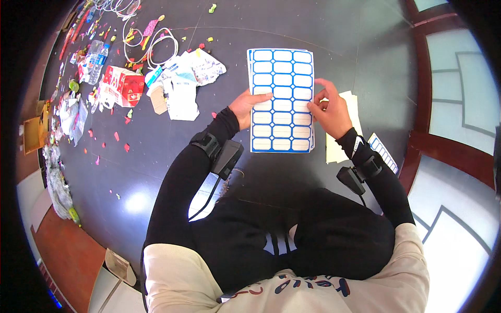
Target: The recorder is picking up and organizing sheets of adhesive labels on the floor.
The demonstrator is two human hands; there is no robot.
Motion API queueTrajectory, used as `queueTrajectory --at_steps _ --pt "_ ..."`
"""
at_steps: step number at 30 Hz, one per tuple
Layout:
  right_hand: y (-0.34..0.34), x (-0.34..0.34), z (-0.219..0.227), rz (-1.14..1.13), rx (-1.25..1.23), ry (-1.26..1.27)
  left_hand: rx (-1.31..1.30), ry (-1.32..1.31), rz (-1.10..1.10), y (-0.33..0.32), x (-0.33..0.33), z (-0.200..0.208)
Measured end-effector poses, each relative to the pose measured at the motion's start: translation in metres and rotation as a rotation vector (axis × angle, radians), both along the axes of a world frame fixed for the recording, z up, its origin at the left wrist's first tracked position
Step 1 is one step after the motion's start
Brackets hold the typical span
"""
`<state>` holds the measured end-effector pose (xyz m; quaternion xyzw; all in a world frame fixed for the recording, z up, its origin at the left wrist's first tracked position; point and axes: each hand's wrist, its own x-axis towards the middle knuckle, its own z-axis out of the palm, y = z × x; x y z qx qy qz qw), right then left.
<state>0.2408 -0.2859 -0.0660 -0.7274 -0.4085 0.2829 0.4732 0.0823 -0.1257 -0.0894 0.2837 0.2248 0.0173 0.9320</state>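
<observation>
My left hand (243, 109) grips a thin stack of label sheets (282, 117) by its left edge, with the thumb lying on top. The sheets are white, with a printed grid of blue-outlined rounded boxes, and their edges are slightly out of line. At the right edge is my right hand (334, 110), fingers curled and the thumb tip lapping over the border of the sheets. Pale yellow paper (336, 147) lies on the floor under that hand. Another blue-boxed label sheet (383, 153) is partly hidden behind my right forearm.
Crumpled white packaging (182, 86), a red-and-white bag (124, 86), a plastic bottle (97, 65) and a coiled white cable (163, 49) lie at the left on the dark floor (250, 26). Coloured scraps are scattered around them. Framed panels (459, 88) stand along the right side.
</observation>
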Motion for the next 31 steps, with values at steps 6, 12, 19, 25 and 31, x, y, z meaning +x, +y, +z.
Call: queueTrajectory --at_steps 6,12,19,25,31 --pt "0.001 0.0 0.006 0.028 -0.014 -0.083 0.021 0.006 -0.001 -0.001 -0.002 -0.002" --pt "-0.002 0.0 -0.004 0.004 -0.066 -0.189 0.016 0.029 -0.013 -0.002 -0.001 -0.003" --pt "0.003 0.005 -0.03 -0.056 -0.068 0.184 -0.045 0.015 -0.036 0.0 -0.002 -0.004" --pt "0.004 0.009 -0.033 0.004 -0.154 0.352 0.002 0.011 -0.071 -0.002 -0.001 -0.006" --pt "0.002 0.01 -0.026 0.034 -0.131 0.384 -0.018 0.011 -0.076 -0.003 0.001 -0.004"
